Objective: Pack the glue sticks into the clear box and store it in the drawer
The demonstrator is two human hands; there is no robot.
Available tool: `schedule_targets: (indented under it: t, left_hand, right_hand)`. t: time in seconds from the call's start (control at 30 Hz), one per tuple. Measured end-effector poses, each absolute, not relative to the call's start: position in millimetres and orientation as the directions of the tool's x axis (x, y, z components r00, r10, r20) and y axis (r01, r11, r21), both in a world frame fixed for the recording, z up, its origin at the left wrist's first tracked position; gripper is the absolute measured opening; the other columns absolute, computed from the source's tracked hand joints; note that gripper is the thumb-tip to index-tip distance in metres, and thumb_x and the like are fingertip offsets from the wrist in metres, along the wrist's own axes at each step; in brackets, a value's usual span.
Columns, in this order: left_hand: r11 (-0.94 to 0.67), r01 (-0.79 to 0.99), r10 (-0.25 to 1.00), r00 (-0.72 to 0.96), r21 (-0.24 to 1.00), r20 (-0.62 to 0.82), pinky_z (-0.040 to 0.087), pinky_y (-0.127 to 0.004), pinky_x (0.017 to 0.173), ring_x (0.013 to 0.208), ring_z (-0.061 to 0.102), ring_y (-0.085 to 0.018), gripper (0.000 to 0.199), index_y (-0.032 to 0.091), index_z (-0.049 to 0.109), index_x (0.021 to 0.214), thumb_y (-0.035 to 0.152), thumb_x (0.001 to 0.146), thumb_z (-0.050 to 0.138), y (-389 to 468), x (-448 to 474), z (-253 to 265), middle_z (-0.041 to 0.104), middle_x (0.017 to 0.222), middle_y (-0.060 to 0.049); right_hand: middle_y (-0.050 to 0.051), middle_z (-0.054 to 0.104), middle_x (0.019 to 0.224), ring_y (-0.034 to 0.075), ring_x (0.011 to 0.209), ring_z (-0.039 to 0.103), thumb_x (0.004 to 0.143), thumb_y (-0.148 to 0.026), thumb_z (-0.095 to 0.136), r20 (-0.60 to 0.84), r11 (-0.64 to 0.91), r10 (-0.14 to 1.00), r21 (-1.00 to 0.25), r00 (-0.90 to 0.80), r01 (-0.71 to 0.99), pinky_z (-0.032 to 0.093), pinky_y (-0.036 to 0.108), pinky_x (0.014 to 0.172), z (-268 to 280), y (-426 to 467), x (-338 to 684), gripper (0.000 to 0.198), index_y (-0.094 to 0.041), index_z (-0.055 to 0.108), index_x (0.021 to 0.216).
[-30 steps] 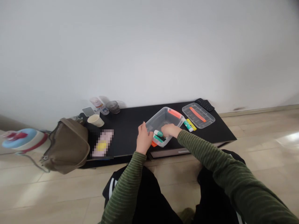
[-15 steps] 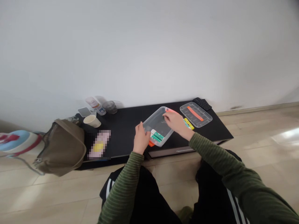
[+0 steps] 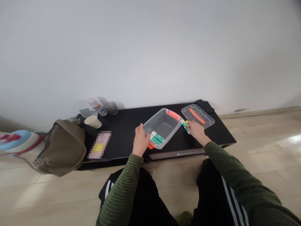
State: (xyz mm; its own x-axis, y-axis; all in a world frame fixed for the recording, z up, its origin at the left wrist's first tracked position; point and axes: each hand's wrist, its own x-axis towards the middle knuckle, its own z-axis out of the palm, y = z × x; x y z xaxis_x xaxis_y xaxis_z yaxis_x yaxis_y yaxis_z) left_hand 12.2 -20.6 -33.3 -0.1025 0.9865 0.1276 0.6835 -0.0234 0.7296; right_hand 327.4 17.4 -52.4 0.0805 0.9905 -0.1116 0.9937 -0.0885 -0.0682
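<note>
A clear plastic box (image 3: pixel 154 121) with orange clasps sits uncovered on the black cabinet. Inside its near left corner lie green-and-white glue sticks (image 3: pixel 158 138). My left hand (image 3: pixel 140 140) grips the box's left rim, thumb over the edge. Just right of the box, my right hand (image 3: pixel 197 131) has its fingers closed around a green-and-white glue stick (image 3: pixel 185 125), which is tilted. A yellow item (image 3: pixel 187 122) shows beside it, mostly hidden by the fingers. Behind that hand is the clear lid (image 3: pixel 209 120) with its orange handle.
A dark patterned object (image 3: pixel 205 106) lies at the cabinet's back right. To the left are a paper cup (image 3: pixel 93 121), a glass (image 3: pixel 111 108), a spray bottle (image 3: pixel 97 106), a blurred pink packet (image 3: pixel 103 138) and a brown bag (image 3: pixel 62 147). The wall is close behind.
My right hand has moved out of the box to the right and closed on the green-and-white stick, which has turned. My left hand stays on the box rim.
</note>
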Motion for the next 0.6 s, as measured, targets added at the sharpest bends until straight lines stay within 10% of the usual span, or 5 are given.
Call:
schedule_targets:
  t: [0.6]
  left_hand:
    - [-0.047,0.686,0.985,-0.088,0.726,0.146,0.046,-0.043,0.106,0.115,0.062,-0.025,0.067,0.012,0.034,0.149,0.018,0.084,0.047,-20,11,-36,0.041,0.143,-0.019]
  right_hand:
    - [0.021,0.068,0.112,0.031,0.100,0.068,0.095,-0.040,0.049,-0.204,-0.132,0.970,0.010,0.131,0.991,0.047,0.034,0.078,-62,25,312,0.036,-0.013,0.064,0.113]
